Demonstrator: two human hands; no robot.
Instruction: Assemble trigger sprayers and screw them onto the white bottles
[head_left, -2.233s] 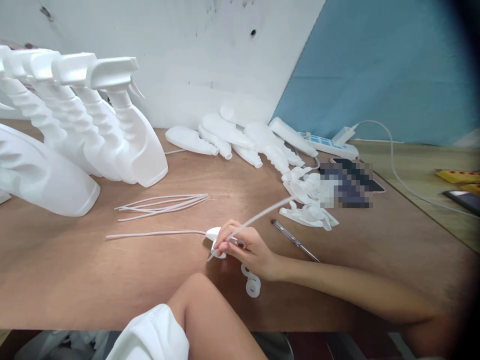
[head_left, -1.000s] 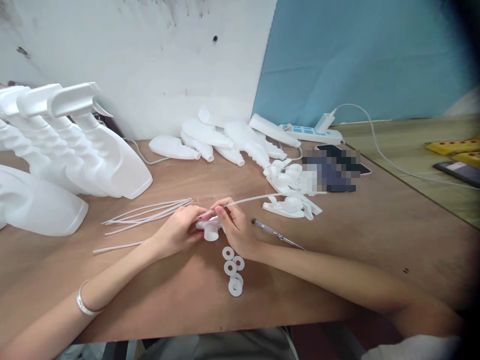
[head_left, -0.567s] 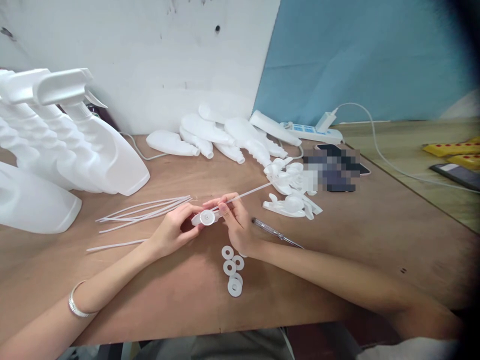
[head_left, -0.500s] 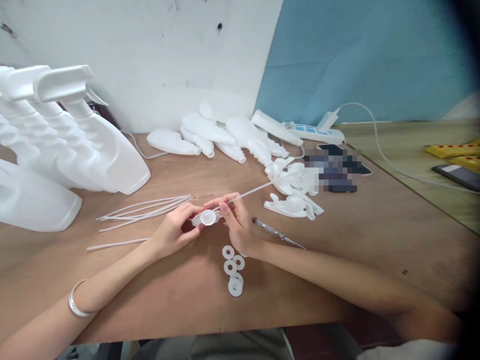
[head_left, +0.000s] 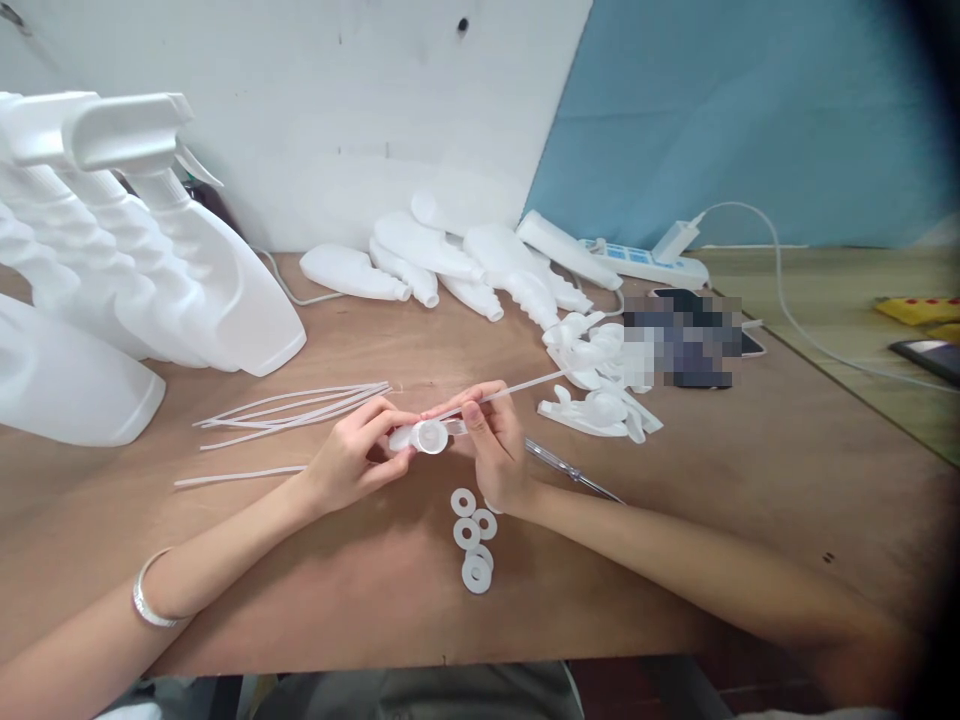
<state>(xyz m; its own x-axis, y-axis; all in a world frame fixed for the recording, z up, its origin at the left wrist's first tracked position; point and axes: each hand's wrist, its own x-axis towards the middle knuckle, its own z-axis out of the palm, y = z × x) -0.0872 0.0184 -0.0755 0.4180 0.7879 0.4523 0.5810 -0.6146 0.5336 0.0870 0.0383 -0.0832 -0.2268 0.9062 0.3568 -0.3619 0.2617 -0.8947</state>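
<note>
My left hand (head_left: 358, 450) pinches a white spray trigger head (head_left: 431, 437), its round collar facing me. Between the thumb and fingers of my right hand (head_left: 495, 445) lies a thin white tube (head_left: 529, 382), slanting up to the right, its lower end beside the spray head. Whether that end touches the head, I cannot tell. Several white ring washers (head_left: 476, 573) lie on the table below my hands. Left of them rest several loose tubes (head_left: 292, 408). A clear-handled screwdriver (head_left: 574, 472) lies right of my right hand, partly hidden by it.
White spray bottles (head_left: 202, 270) with heads stand at the left. Bottles without heads (head_left: 427, 245) lie along the back wall. A pile of spray heads (head_left: 600, 405) sits right of centre, near phones (head_left: 679, 300) and a power strip (head_left: 652, 263). The wooden table (head_left: 337, 590) ends in front.
The view has shifted slightly. The spray head has turned in my left hand, so its collar shows at another angle. My right hand has moved a little to the right, still holding the tube.
</note>
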